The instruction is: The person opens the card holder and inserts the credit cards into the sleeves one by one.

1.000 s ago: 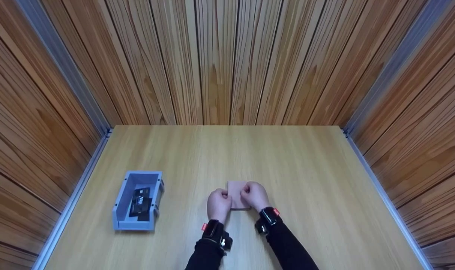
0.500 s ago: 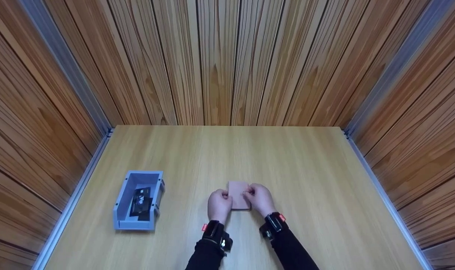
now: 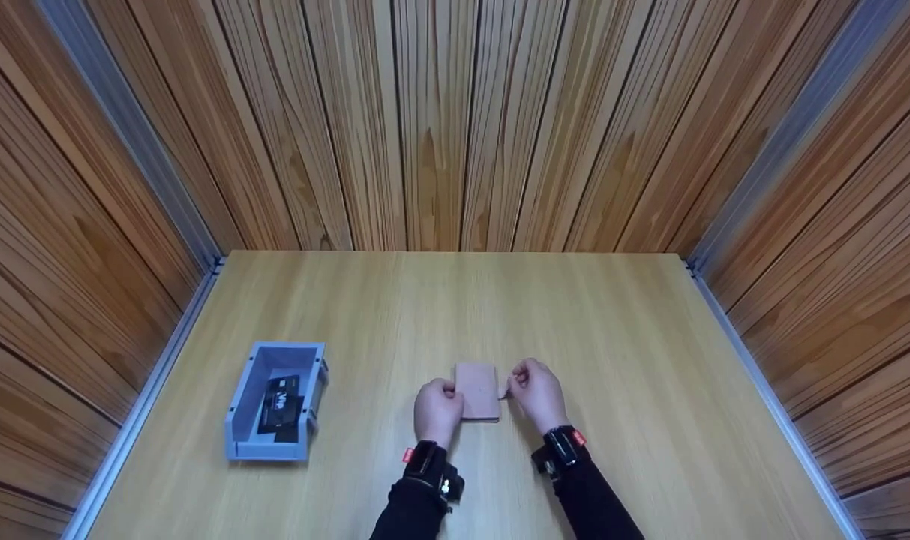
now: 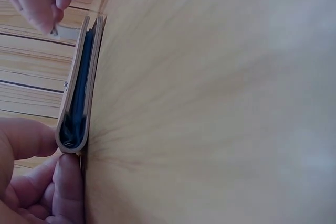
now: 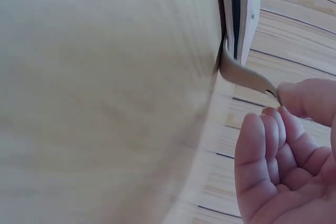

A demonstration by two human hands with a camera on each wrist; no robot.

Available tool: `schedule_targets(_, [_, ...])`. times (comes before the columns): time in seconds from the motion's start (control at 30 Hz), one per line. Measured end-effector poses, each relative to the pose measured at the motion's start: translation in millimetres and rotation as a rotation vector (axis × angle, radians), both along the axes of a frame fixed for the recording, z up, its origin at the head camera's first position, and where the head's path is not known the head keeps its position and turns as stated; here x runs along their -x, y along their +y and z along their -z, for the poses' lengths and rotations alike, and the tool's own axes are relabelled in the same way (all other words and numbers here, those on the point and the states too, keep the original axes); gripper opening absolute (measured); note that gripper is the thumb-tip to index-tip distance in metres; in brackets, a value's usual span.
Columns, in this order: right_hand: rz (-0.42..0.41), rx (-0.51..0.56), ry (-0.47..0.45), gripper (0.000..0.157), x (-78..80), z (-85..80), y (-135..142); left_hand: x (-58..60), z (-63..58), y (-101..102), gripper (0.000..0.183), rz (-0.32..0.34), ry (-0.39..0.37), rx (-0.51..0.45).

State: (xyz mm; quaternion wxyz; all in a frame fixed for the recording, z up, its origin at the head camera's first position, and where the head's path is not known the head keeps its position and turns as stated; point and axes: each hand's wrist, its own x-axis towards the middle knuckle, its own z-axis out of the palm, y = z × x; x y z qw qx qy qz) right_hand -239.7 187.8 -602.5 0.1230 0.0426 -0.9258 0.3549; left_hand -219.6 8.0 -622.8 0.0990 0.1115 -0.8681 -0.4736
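Note:
A pink card holder (image 3: 477,391) lies folded on the table in front of the person. The left wrist view shows dark blue sleeves (image 4: 80,85) between its covers. The left hand (image 3: 437,411) pinches the rounded spine side between thumb and fingers. Right of the holder, the right hand (image 3: 539,395) holds the tip of its narrow strap (image 5: 249,78) between thumb and index finger. That strap stretches out from the holder's open side, its end bent upward in the right wrist view. The right hand's other fingers are loosely curled.
To the left stands a grey-blue plastic bin (image 3: 267,451). Inside it lie black cards (image 3: 280,405), one with light lettering. Wood-panelled walls (image 3: 432,135) with metal corner rails enclose the wooden table (image 3: 612,322).
The right hand has moved right from over the card holder's cover to beyond its edge, drawing the strap outward. The left hand has stayed at the spine.

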Motion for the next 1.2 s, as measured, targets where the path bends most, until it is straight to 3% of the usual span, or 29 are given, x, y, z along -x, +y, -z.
schedule_targets(0.33, [0.001,0.002,-0.092,0.012,1.1,2.3,11.8,-0.7,-0.7,-1.0,0.013,-0.003,-0.032,-0.011])
schedule_targets(0.57, [0.002,-0.040,-0.116,0.012,2.0,4.8,18.6,-0.9,0.9,-1.5,0.012,-0.005,0.002,-0.014])
schedule_targets(0.87, [0.021,-0.069,-0.259,0.013,5.7,2.7,19.8,0.3,4.4,-1.1,0.009,-0.005,0.022,0.011])
schedule_targets(1.2, [-0.001,-0.071,-0.257,0.012,7.0,1.0,20.5,-1.0,1.9,0.0,0.011,-0.007,0.016,0.005])
